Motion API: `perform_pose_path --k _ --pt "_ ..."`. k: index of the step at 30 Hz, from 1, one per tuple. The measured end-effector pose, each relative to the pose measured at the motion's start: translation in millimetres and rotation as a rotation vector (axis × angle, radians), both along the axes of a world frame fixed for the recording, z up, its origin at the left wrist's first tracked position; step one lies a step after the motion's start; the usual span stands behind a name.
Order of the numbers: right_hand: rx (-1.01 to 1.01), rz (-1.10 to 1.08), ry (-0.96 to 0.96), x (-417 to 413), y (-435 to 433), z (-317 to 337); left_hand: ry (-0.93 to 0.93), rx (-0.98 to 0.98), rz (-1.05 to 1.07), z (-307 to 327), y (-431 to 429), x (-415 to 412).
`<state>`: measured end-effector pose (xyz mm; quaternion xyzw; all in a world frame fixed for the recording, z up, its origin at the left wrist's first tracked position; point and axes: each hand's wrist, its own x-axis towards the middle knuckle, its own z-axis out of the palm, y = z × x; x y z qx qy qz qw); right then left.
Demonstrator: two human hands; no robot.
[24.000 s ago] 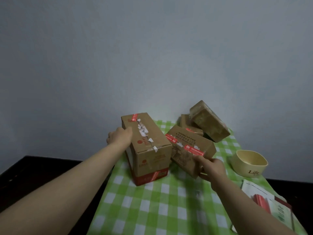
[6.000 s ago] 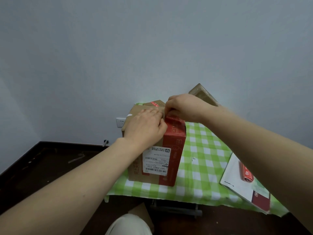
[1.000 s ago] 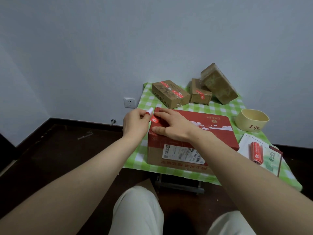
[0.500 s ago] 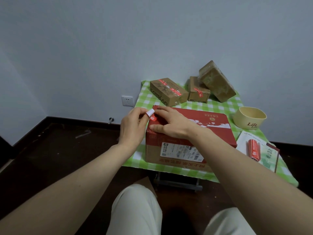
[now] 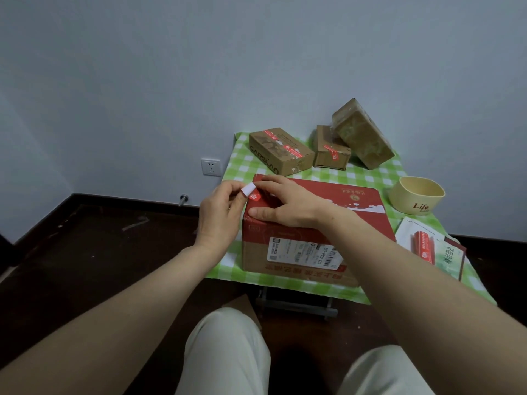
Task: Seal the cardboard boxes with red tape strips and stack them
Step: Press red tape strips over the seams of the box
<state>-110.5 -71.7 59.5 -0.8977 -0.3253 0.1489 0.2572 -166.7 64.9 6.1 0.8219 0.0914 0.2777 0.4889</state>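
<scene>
- Head view: the left hand [image 5: 219, 216] is pinching the white end of the strip [image 5: 251, 193] between thumb and forefinger, just off the left top edge of the box [image 5: 342, 201]. The fingers are clamped together on the strip.
- The right hand [image 5: 288, 205] is lying flat on the box top beside that edge. Its fingers are extended and spread, pressing down and gripping nothing.
- Risk: part of the strip is standing free of the box. If the pinch is slackening, the adhesive face is likely folding onto itself or sticking to a fingertip.
- Risk: a skewed or creased lay-down would be leaving the left edge poorly sealed.
- Risk: the box is sitting at the near edge of the cloth [image 5: 370, 176]. A hard push from the right hand could be sliding it toward the knees.
- Risk: three small boxes [image 5: 279, 151] are waiting behind the box, and one is leaning tilted on another. It could be toppling when stacking begins.
- The strip is short, red with white print, and white at the held end. Its red end is lying on the box top beside the right forefinger; whether it is bonded cannot be told.
- The box is showing a red top, brown sides and a white label on its near face.
</scene>
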Motion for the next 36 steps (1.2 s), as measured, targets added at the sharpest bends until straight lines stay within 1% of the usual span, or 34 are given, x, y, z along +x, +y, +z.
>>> perform_pose_path --k 24,36 --pt "0.010 -0.002 0.000 3.1 0.8 -1.1 -0.081 -0.041 0.031 -11.1 -7.2 -1.2" --pt "0.032 -0.008 0.014 4.6 0.8 -1.8 -0.128 -0.207 0.031 -12.5 -11.2 1.0"
